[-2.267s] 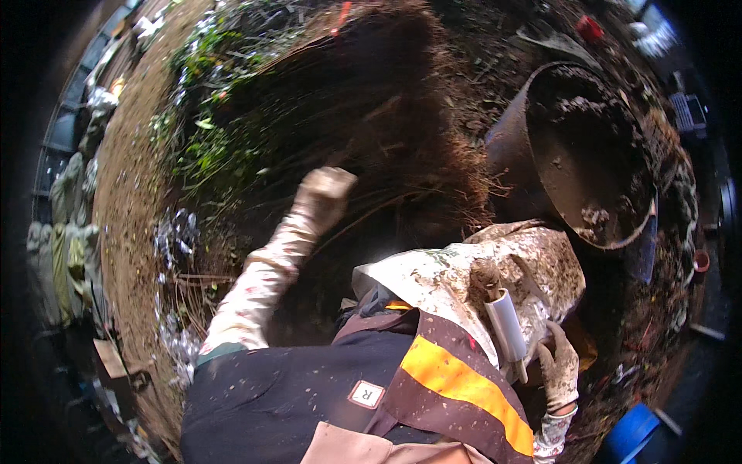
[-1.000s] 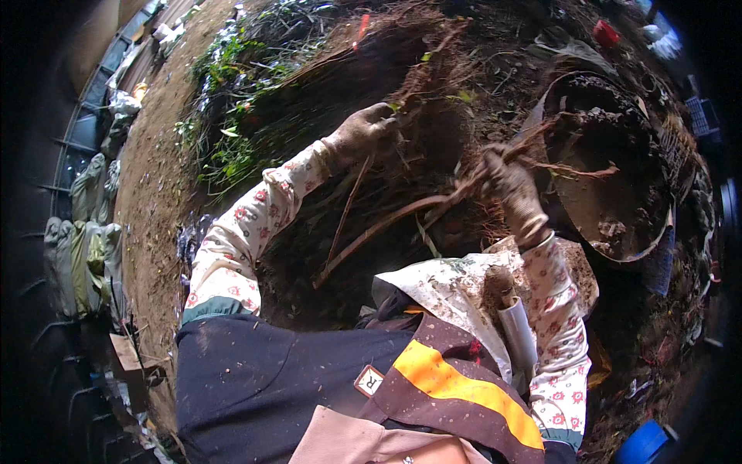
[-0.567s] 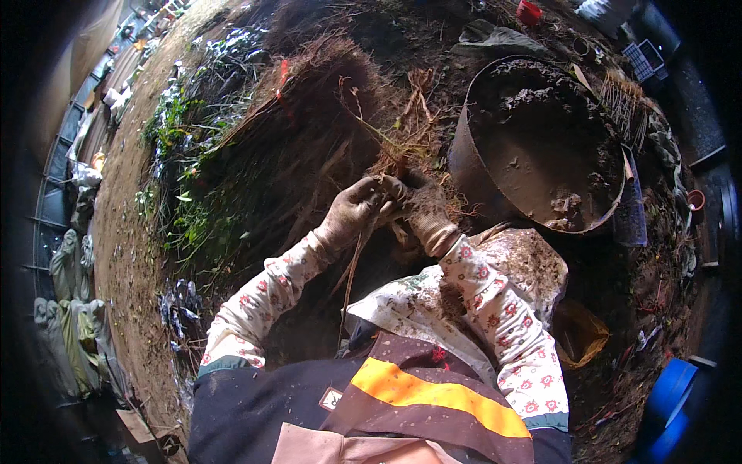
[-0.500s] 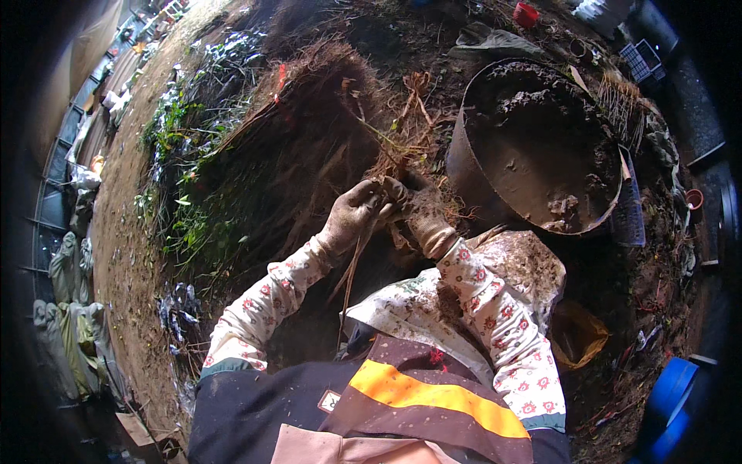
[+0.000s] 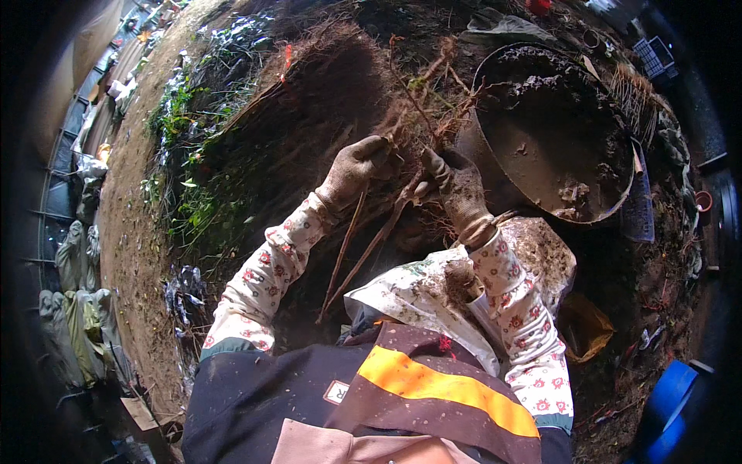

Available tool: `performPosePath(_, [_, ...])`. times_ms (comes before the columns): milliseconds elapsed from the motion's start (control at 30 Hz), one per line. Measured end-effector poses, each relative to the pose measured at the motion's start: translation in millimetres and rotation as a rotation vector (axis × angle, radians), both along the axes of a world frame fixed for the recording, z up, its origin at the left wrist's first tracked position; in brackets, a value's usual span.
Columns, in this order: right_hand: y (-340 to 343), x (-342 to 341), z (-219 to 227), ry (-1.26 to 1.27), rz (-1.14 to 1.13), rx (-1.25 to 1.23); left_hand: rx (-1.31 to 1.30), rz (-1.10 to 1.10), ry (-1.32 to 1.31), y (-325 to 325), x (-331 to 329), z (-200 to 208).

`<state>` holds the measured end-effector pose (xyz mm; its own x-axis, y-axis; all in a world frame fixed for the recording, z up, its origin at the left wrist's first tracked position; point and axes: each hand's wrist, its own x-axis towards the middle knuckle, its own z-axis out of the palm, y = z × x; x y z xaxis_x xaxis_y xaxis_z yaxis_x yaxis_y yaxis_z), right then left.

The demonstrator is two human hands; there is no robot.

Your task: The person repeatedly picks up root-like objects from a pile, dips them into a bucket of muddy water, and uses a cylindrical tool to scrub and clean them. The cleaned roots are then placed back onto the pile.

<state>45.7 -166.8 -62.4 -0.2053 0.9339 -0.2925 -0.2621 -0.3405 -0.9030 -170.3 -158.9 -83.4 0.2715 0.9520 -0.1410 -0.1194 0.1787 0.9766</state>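
Both my hands wear mud-covered gloves. My left hand (image 5: 357, 168) is closed, pinching a thin brown strip (image 5: 352, 236) that hangs down below it. My right hand (image 5: 456, 182) grips the lower part of a bundle of twiggy, root-like plants (image 5: 433, 100) and a second length of strip, which slants down to the left. The two lengths come close together near my lap. The bundle's thin stems and fine roots spread up and away from me. Its part between my hands is partly hidden by my fingers.
A large round tub of muddy water (image 5: 541, 162) stands at the right. A heap of rooted plants (image 5: 309, 93) with green leaves lies at the left. A muddy white sack (image 5: 425, 290) covers my lap. A blue container (image 5: 668, 402) sits at the lower right.
My hands have moved apart, the right one going right. The strip has spread into two separate lengths, and the bundle's stems have shifted to the right. My view has shifted slightly.
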Motion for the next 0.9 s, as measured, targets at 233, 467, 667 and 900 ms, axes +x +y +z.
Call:
performPosePath(233, [14.0,1.5,-19.7,-0.039,-0.034,0.069,-0.033,-0.008,-0.001,-33.0,10.2,-13.4])
performPosePath(467, [-42.8,-2.0,-0.8,0.045,-0.086,-0.036,-0.013,0.275,0.125,-8.8,-14.6,-33.9])
performPosePath(667, [-9.7,12.4,-6.2,-0.135,0.118,-0.021,-0.042,-0.083,-0.055,-55.4,11.7,-39.8])
performPosePath(900, [-14.5,21.5,2.3,0.132,0.139,-0.06,-0.127,-0.174,-0.072,-68.8,20.8,-27.1])
